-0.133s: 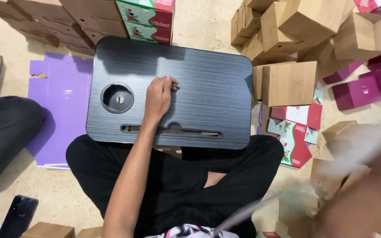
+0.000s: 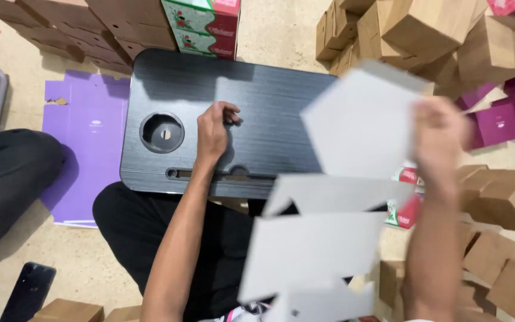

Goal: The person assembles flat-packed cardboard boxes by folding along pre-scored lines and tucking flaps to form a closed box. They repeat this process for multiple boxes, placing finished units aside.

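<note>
Your right hand (image 2: 442, 134) is gripping the top edge of a flat, unfolded white cardboard carton blank (image 2: 329, 238) with its fingers closed over it, and the hand is blurred, so I cannot tell exactly how the fingertips are sitting. The blank is hanging down from that hand toward your lap, its flaps spreading out flat, with no panel looking creased or tucked; judging from that, the folding is only beginning and every fold is yet to be made. Your left hand (image 2: 213, 131) is resting across from it on the black, wood-grain rectangular lap desk (image 2: 168, 77), fingers curling loosely, holding nothing that I can see. Just to the outer side of that hand the round cup recess (image 2: 162, 132) in the desk is sitting empty, and just below the wrist the long narrow slot (image 2: 210, 175) is running along the near edge. Beyond the left side of the desk a flat purple cardboard sheet (image 2: 87, 119) is lying on the floor. Above and to the outer side of your right hand, assembled brown cardboard boxes (image 2: 496, 48) are piling up, with magenta boxes (image 2: 508, 119) just beside them, so a good number appear finished already. A dark phone (image 2: 28, 292) is lying on the floor near your left knee.
</note>
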